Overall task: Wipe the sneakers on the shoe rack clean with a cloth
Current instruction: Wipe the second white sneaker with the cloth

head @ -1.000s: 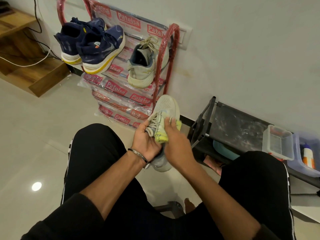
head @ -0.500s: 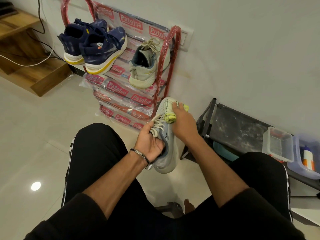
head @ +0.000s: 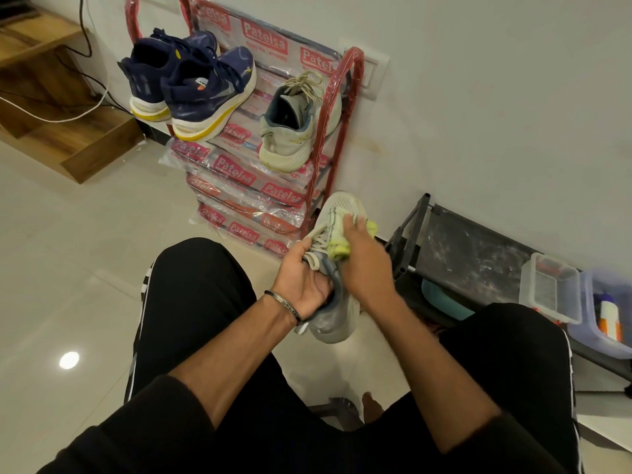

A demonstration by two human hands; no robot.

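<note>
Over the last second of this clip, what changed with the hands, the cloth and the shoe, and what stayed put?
The right hand ran the yellow-green cloth from the laces up to the toe, then back to mid-shoe. The left hand kept its grip on the pale sneaker, tilting it slightly. Nothing was released. On the red shoe rack, the navy pair and the other pale sneaker stayed put.

Your left hand (head: 301,285) grips a pale sneaker (head: 338,265) with a matt mesh toe, and your right hand (head: 366,258) presses a soft yellow-green cloth (head: 337,249) on it. At 11 o'clock, the shoe rack (head: 342,107) has red tubing under crinkled glossy plastic wrap. The floor (head: 68,268) is glossy tile; at 3 o'clock sits a dusty matt black shelf (head: 472,258) with a clear plastic tub (head: 550,289)
</note>
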